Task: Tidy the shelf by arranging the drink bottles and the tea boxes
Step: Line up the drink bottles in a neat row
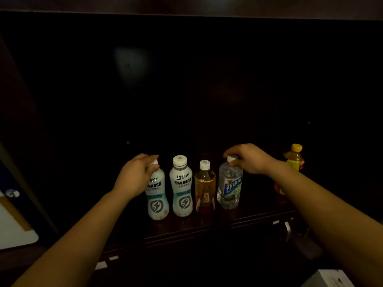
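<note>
1. Head view, grips: my left grip is curled round the cap and neck of the end white bottle. My right grip pinches the cap of the water bottle. Both hold high up, at the very top.
2. Head view, row: four bottles stand near the front edge of the shelf. Between the two I hold are a second white bottle and a tea bottle, each just beside its neighbour.
3. Risk, swing: held by the cap alone, a lifted bottle can pendulum. I judge that the water bottle's base could clip the tea bottle and topple it into the rest.
4. Risk, slip: a smooth cap gives little purchase. If the pinch loosens, the bottle drops near the edge and may roll off.
5. Risk, forearm: a yellow-cap bottle stands well apart to the right, partly hidden behind my right forearm. A sideways sweep could knock it over.
6. Risk, sight: the shelf is very dark, so I cannot tell what lies at the back. I see no tea boxes, only a pale box at the lower right, which I cannot identify.
</note>
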